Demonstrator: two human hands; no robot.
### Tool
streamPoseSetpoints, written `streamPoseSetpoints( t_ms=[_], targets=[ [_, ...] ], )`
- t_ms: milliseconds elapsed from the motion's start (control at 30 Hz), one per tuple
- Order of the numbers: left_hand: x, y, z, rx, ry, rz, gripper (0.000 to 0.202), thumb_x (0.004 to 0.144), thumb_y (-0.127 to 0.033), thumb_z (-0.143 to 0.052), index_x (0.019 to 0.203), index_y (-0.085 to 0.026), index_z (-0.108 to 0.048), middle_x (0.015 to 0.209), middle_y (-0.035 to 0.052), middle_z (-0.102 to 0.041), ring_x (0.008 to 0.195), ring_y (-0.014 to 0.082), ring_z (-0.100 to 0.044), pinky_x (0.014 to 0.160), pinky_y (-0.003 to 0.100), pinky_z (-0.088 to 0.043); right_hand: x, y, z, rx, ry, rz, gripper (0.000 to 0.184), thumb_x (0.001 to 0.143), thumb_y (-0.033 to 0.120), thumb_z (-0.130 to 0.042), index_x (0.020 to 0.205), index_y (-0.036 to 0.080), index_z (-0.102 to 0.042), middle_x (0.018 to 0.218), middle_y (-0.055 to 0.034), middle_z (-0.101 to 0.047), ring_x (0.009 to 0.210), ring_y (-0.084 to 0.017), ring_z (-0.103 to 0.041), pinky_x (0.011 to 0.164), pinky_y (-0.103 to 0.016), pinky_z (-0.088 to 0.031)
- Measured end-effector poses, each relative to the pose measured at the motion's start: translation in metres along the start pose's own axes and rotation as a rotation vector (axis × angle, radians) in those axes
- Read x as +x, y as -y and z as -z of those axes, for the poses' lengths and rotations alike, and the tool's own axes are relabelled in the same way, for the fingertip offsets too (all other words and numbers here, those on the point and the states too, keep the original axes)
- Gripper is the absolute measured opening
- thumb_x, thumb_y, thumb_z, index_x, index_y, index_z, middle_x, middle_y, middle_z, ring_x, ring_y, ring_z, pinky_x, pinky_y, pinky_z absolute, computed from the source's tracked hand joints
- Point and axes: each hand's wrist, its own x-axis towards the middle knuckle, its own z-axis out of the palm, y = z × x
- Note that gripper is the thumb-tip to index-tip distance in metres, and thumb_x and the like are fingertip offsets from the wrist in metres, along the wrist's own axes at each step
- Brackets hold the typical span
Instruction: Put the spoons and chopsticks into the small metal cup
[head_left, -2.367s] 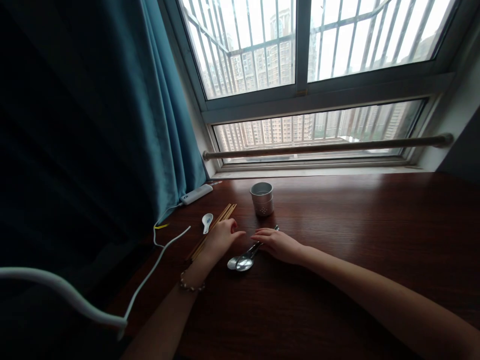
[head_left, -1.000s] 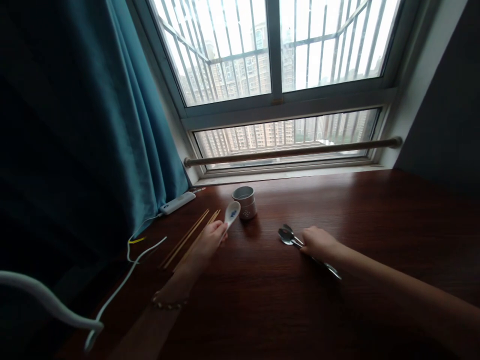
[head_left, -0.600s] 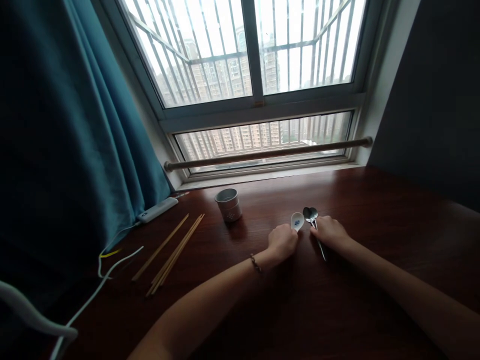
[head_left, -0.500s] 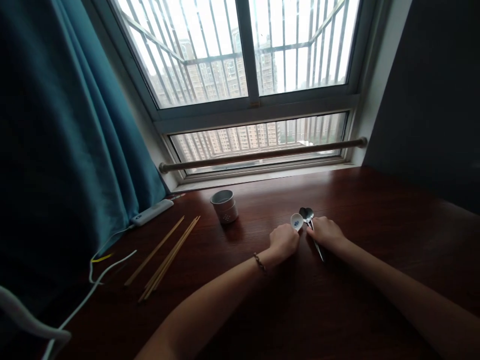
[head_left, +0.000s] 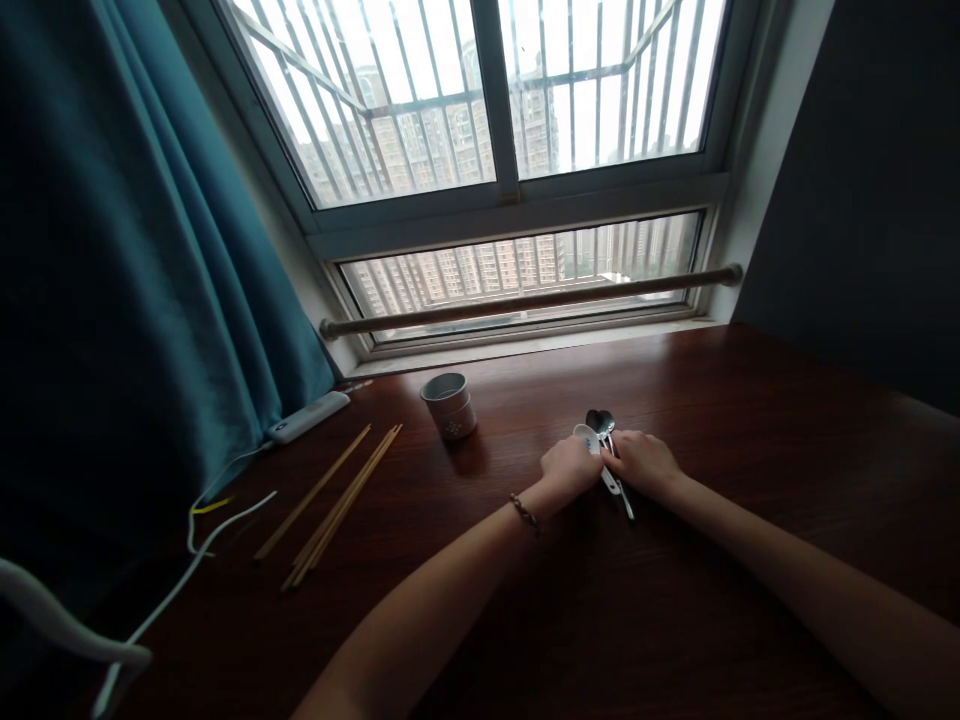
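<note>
My left hand is closed on a white ceramic spoon with a small blue mark in its bowl. The spoon's handle end shows below my fingers, close to the metal handles. Beside it, my right hand is closed around metal spoons, whose dark, shiny bowls point away from me and whose handles slant toward me. The two hands nearly meet, and their fingertips are partly hidden. All the spoons lie at or just above the brown wooden table.
A grey cup with a perforated patch stands left of my hands. Several wooden chopsticks lie farther left, near white cables and a white power strip. A blue curtain and a barred window border the table.
My right hand has moved left with the metal spoons, closing the gap to the white spoon. My left hand has hardly moved. The view has shifted slightly.
</note>
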Motion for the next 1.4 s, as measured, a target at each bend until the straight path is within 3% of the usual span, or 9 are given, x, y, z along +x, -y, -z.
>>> streamPoseSetpoints(
  t_ms=[233,367,467,567,633,733,833,1233,1400],
  targets=[
    [0.002,0.009,0.004,0.003,0.043,-0.075,0.033,0.090,-0.042,-0.048,0.093,-0.012,-0.061,0.089,0.0050,-0.065,0.080,0.0153,-0.063,0.075,0.035,-0.052,-0.001,-0.002,-0.001,0.015,0.012,0.003,0.027,0.094,0.037,-0.045,0.085,0.015,-0.059,0.088,-0.0062,-0.062,0.084,-0.027,-0.061,0.061,-0.032,-0.036],
    [-0.017,0.038,0.031,0.051,-0.010,-0.127,0.039,0.090,-0.048,-0.046,0.081,-0.013,-0.062,0.077,0.0022,-0.065,0.074,0.0142,-0.062,0.074,0.034,-0.051,-0.001,-0.003,0.002,0.011,0.003,-0.051,0.031,0.096,0.039,-0.041,0.084,0.015,-0.056,0.090,-0.0061,-0.061,0.082,-0.027,-0.060,0.059,-0.033,-0.034],
    [-0.036,0.086,0.064,0.136,-0.145,-0.028,0.042,0.091,-0.050,-0.042,0.084,-0.013,-0.061,0.084,0.0039,-0.064,0.081,0.0158,-0.061,0.080,0.037,-0.049,-0.004,0.001,0.006,-0.025,-0.091,-0.048,0.032,0.097,0.043,-0.041,0.085,0.016,-0.054,0.090,-0.0049,-0.059,0.079,-0.026,-0.060,0.058,-0.032,-0.032],
    [-0.050,0.151,0.096,0.252,-0.296,0.217,0.031,0.089,-0.040,-0.050,0.102,-0.013,-0.058,0.105,0.0083,-0.061,0.099,0.0208,-0.057,0.089,0.043,-0.045,-0.011,0.009,0.011,-0.016,-0.174,-0.011,0.029,0.096,0.043,-0.043,0.084,0.017,-0.051,0.087,-0.0026,-0.058,0.074,-0.025,-0.058,0.055,-0.031,-0.029],
    [-0.057,0.195,0.110,0.312,-0.370,0.409,0.039,0.085,-0.037,-0.056,0.115,-0.012,-0.052,0.125,0.0127,-0.051,0.117,0.0269,-0.047,0.097,0.049,-0.039,-0.016,0.015,0.014,0.008,-0.184,0.012,0.028,0.095,0.042,-0.045,0.084,0.017,-0.051,0.086,-0.0016,-0.057,0.072,-0.024,-0.058,0.054,-0.031,-0.026],
    [-0.063,0.248,0.122,0.322,-0.371,0.675,0.050,0.083,-0.039,-0.058,0.125,-0.013,-0.045,0.134,0.0156,-0.042,0.122,0.0315,-0.042,0.098,0.054,-0.037,-0.023,0.022,0.016,0.036,-0.173,0.051,0.028,0.095,0.042,-0.046,0.083,0.017,-0.051,0.084,-0.0013,-0.057,0.071,-0.023,-0.057,0.054,-0.030,-0.023],
    [-0.066,0.277,0.125,0.285,-0.293,0.777,0.047,0.084,-0.039,-0.057,0.122,-0.014,-0.048,0.128,0.0137,-0.048,0.114,0.0277,-0.050,0.093,0.050,-0.043,-0.025,0.024,0.016,0.059,-0.162,0.081,0.027,0.095,0.040,-0.046,0.081,0.018,-0.052,0.083,-0.0013,-0.057,0.069,-0.022,-0.056,0.055,-0.029,-0.022],
    [-0.083,0.275,0.134,0.270,-0.068,0.609,0.023,0.085,-0.033,-0.058,0.093,-0.012,-0.059,0.095,0.0052,-0.062,0.088,0.0171,-0.060,0.078,0.036,-0.050,-0.027,0.025,0.018,0.066,-0.135,0.111,0.027,0.095,0.039,-0.047,0.081,0.017,-0.053,0.082,-0.0016,-0.057,0.068,-0.020,-0.054,0.056,-0.029,-0.022],
    [-0.101,0.247,0.117,0.261,0.029,0.429,0.018,0.083,-0.027,-0.061,0.091,-0.012,-0.059,0.093,0.0042,-0.062,0.085,0.0165,-0.059,0.078,0.036,-0.050,-0.025,0.026,0.017,0.087,-0.140,0.124,0.027,0.095,0.039,-0.047,0.081,0.017,-0.053,0.082,-0.0014,-0.057,0.068,-0.020,-0.055,0.055,-0.029,-0.021]
  ],
)
